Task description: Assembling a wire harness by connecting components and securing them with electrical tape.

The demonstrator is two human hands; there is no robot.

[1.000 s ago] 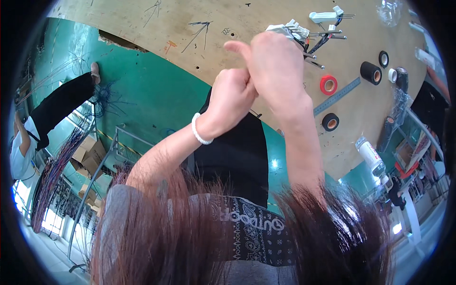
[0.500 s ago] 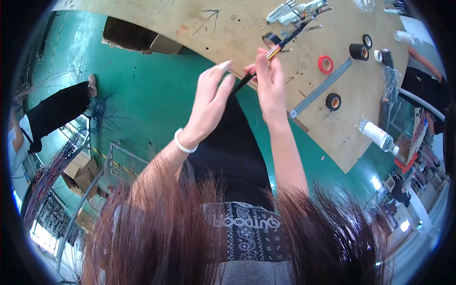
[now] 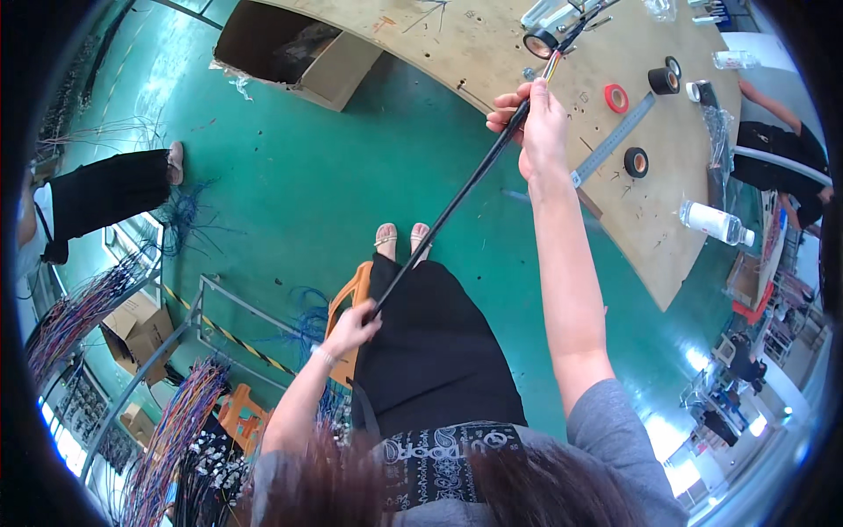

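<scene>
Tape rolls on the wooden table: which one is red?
The red tape roll lies flat on the wooden table, beside the long metal ruler. The other rolls near it are black, so its colour sets it apart.

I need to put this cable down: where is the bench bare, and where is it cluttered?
Bare wood lies left of the right hand, along the bench edge above the cardboard box. Another bare strip sits between the ruler and the bottle. The tape rolls and tools at the far end crowd it.

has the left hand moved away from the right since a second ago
Yes. The left hand has dropped from beside the right hand at the table to the lap, stretching the black cable.
</scene>
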